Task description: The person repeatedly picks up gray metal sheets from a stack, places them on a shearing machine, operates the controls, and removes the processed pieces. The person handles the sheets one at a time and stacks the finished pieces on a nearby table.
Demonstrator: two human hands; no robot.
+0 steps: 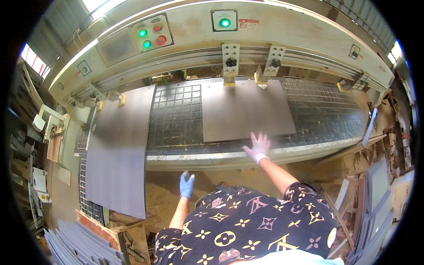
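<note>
My right hand [258, 146], in a pale glove, lies flat with fingers spread on the front edge of the machine bed [174, 119], just below a grey rectangular panel [245, 110]. The panel rests on the black gridded bed, its far edge against two yellow-tipped stops [229, 80]. My left hand [186, 184], in a blue glove, hangs in the air below the bed's front rail, holding nothing, fingers loosely curled. A longer grey panel [117, 150] lies on the left part of the bed and overhangs toward me.
A control box with green and red buttons [149, 37] sits on the machine's beam. Stacked grey panels lie at lower left [75, 245] and more boards lean at right [375, 194]. Sawdust covers the floor [163, 194] under the bed.
</note>
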